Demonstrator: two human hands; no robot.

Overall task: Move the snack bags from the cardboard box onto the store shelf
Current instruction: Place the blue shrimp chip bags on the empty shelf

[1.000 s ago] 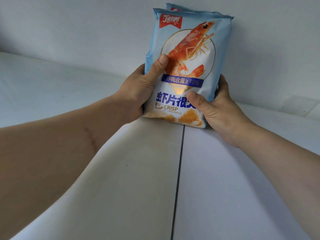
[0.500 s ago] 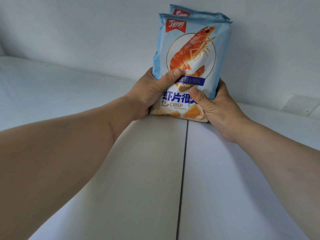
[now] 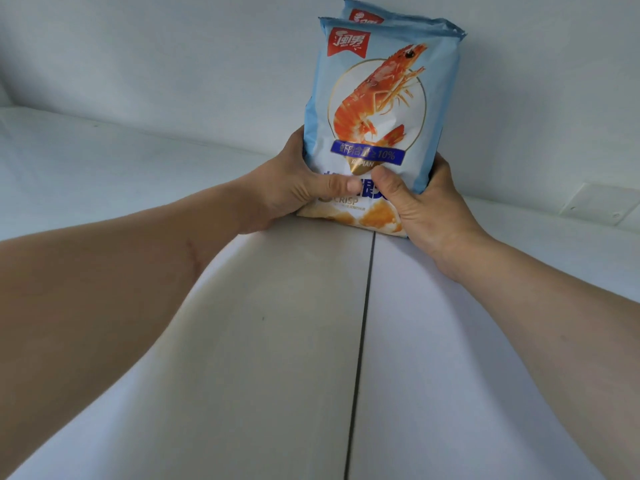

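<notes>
While the left hand (image 3: pixel 291 192) and right hand (image 3: pixel 424 206) clasped its lower sides, thumbs pressed on its face, the front snack bag (image 3: pixel 377 109) stood upright on the white shelf (image 3: pixel 277 341). Just behind it stood a second bag (image 3: pixel 365 16), near the back wall (image 3: pixel 173 64).

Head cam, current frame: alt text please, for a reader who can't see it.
Two bare hands, left hand and right hand, grip the bottom of an upright light-blue shrimp-cracker snack bag standing on a white shelf surface against a white back wall. A second matching bag stands behind it.
</notes>
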